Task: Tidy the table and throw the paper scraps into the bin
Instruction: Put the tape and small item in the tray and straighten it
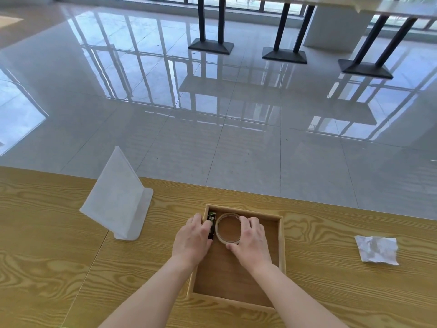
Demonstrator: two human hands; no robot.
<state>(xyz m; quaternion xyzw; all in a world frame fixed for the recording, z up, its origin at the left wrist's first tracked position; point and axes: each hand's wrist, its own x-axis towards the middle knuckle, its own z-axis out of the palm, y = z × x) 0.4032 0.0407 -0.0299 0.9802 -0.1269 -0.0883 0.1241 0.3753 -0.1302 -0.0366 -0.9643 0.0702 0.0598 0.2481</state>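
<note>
A shallow wooden tray (pixel 281 245) lies on the wooden table (pixel 59 256) in front of me. Inside its far left corner lie a small black tube with green print (pixel 211 221) and a roll of clear tape (pixel 228 227), side by side. My left hand (pixel 192 240) grips the black tube against the tray's left wall. The fingers of my right hand (pixel 250 240) are closed around the tape roll's right rim. A crumpled white paper scrap (pixel 378 249) lies on the table far to the right of the tray. No bin is in view.
A white plastic sign stand (pixel 118 200) stands tilted on the table left of the tray. The table's far edge runs just behind the tray. Beyond it lies glossy tiled floor with black table legs (pixel 210 27) at the back.
</note>
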